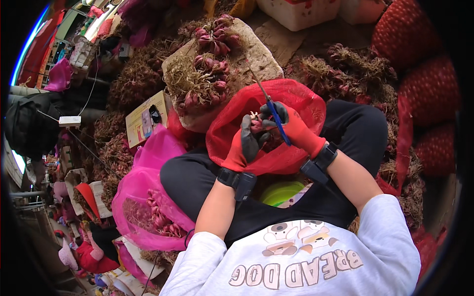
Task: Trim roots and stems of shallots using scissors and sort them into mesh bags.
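One shallot (256,123) pinched in left hand (245,144); right hand (292,127) grips one blue-handled blade (274,116); two hands over red mesh bag (232,129).

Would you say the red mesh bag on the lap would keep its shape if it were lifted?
Probably not: the red mesh bag sags in folds over the knees, so it looks floppy. It seems light itself, yet bulbs inside could spill, since its mouth gapes around the gloved hands.
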A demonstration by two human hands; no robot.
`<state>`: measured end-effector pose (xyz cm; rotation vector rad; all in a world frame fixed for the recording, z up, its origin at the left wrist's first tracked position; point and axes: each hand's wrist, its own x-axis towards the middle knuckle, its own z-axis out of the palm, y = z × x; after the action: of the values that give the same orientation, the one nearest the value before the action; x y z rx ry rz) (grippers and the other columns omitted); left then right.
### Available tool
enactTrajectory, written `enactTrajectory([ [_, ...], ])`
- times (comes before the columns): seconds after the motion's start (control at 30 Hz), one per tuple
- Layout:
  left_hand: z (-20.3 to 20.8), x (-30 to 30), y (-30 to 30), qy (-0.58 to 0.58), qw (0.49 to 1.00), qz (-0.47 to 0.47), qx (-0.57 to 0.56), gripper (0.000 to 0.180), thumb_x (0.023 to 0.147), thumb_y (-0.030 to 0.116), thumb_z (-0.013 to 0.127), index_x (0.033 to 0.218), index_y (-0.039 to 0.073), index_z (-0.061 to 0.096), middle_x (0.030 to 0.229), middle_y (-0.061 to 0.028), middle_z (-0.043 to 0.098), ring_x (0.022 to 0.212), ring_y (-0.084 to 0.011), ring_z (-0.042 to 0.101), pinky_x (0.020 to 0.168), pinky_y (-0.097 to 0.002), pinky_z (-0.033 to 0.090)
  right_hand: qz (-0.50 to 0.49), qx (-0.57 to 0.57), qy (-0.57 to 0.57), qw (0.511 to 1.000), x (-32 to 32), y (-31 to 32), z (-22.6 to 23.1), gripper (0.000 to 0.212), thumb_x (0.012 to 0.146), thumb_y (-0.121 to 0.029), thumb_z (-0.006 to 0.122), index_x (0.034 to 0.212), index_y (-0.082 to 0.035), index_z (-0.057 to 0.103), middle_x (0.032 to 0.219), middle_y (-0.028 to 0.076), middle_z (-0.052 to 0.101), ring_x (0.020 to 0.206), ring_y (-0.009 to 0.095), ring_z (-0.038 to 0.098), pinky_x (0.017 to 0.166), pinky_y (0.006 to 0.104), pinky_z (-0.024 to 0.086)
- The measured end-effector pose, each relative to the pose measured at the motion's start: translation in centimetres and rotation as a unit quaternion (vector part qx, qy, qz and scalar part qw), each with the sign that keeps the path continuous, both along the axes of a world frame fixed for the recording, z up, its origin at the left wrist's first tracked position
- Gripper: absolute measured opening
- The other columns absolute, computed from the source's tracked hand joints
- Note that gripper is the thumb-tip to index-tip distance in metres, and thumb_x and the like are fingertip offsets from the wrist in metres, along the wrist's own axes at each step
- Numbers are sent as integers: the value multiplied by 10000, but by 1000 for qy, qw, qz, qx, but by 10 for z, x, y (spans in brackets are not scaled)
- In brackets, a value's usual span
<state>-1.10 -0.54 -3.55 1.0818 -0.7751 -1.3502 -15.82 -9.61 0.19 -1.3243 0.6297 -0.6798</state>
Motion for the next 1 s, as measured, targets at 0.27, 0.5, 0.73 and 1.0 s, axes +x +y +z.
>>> enactTrajectory([
  [0.27,22,-14,4,-248,967,-62,11,302,961,296,457,1147,72,537,1024,-48,601,954,-196,588,810,-323,477,-41,-297,196,934,0,4,-17,517,703,-224,746,1132,-40,525,1023,159,606,945,331,601,818,377,479],
  [0.5,16,-24,-4,246,960,94,89,295,968,359,444,987,85,552,879,-21,577,753,-97,562,716,-247,475,-119,-74,86,986,4,-1,-28,314,769,-8,650,1063,-6,540,945,69,634,869,143,600,759,291,491],
  [0.73,-4,-12,-2,229,971,64,21,275,966,328,454,1058,84,541,982,-24,582,859,-112,574,821,-279,472,-81,-159,95,979,7,6,-11,408,741,-187,733,1068,-22,553,977,128,632,888,250,627,785,346,475],
  [1.0,6,-19,-4,19,999,26,-5,267,986,282,424,1098,60,520,981,-26,582,870,-96,565,772,-256,470,-93,-58,75,991,2,-5,-30,347,771,-88,673,1088,-23,550,961,114,633,846,226,634,733,323,502],
])
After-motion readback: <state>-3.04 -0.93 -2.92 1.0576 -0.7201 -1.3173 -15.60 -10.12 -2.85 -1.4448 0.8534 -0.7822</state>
